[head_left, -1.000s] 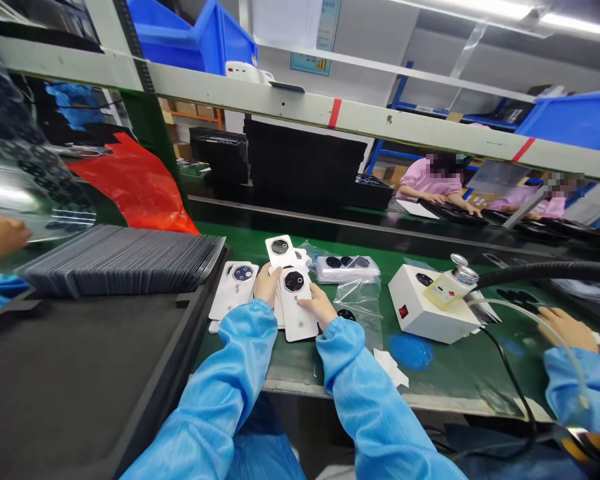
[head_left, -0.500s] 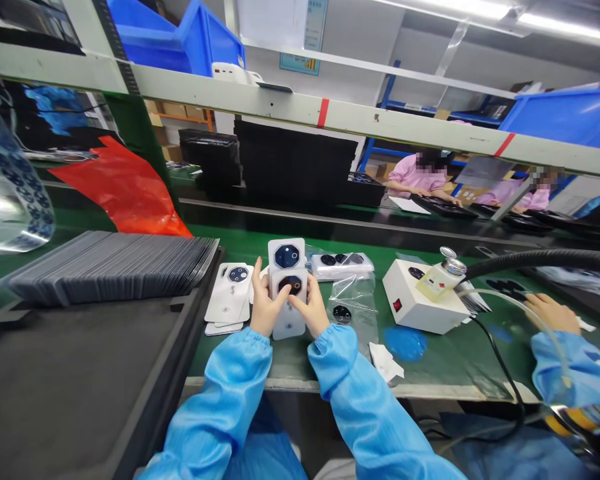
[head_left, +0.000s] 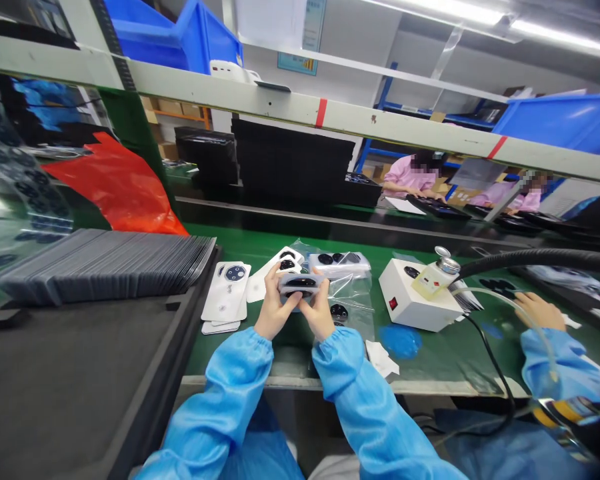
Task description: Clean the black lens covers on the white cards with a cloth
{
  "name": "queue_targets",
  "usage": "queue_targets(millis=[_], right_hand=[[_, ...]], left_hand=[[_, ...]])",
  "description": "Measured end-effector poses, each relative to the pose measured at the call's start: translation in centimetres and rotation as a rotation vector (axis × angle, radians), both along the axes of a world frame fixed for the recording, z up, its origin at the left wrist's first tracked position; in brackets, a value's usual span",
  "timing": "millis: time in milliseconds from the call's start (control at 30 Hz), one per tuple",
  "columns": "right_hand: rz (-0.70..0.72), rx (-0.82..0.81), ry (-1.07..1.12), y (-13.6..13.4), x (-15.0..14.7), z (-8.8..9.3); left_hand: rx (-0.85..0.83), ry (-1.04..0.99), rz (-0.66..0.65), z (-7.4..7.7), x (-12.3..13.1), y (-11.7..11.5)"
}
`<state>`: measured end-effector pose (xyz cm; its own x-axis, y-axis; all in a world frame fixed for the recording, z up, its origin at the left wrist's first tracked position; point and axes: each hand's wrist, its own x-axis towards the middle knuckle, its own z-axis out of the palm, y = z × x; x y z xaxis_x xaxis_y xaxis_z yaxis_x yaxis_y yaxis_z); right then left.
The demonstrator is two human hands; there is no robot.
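Between my left hand (head_left: 271,308) and my right hand (head_left: 322,312) is a pair of white phone back covers (head_left: 300,276) with dark round camera areas. They are tilted so that I see them nearly edge-on. Both thumbs press on the near side and the fingers wrap the outer edges. Just left of my left hand lies a small pile of white back covers (head_left: 225,293). More white covers (head_left: 260,285) lie behind that hand. A clear plastic bag (head_left: 356,303) with black round pieces is right of my right hand, in front of a plastic-wrapped stack (head_left: 347,265).
A black tray (head_left: 80,373) with a long row of grey sheets (head_left: 100,267) fills the left. To the right stand a white box (head_left: 415,303) and a bottle (head_left: 435,279). A co-worker's hand (head_left: 540,312) rests farther right. Crumpled white paper (head_left: 381,360) lies near the edge.
The held covers have tipped from facing me upright to nearly edge-on, with both hands still around them. White covers behind my left hand have come into sight.
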<state>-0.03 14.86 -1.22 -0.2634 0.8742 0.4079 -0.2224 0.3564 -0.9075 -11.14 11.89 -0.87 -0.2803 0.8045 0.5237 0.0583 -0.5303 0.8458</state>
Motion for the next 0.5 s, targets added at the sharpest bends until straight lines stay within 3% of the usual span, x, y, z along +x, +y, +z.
queue_targets(millis=[200,333,500], right_hand=[[0.071,-0.067,-0.011,1.9,-0.1,0.4],[0.058,-0.099,-0.033,1.9,-0.2,-1.2],[-0.051,-0.139,-0.058,1.3,0.1,-3.0]], left_hand=[[-0.044,-0.043,0.02,0.3,-0.6,1.9],[-0.071,-0.061,0.05,-0.5,-0.5,1.7],[-0.102,-0.06,0.06,-0.9,1.8,0.6]])
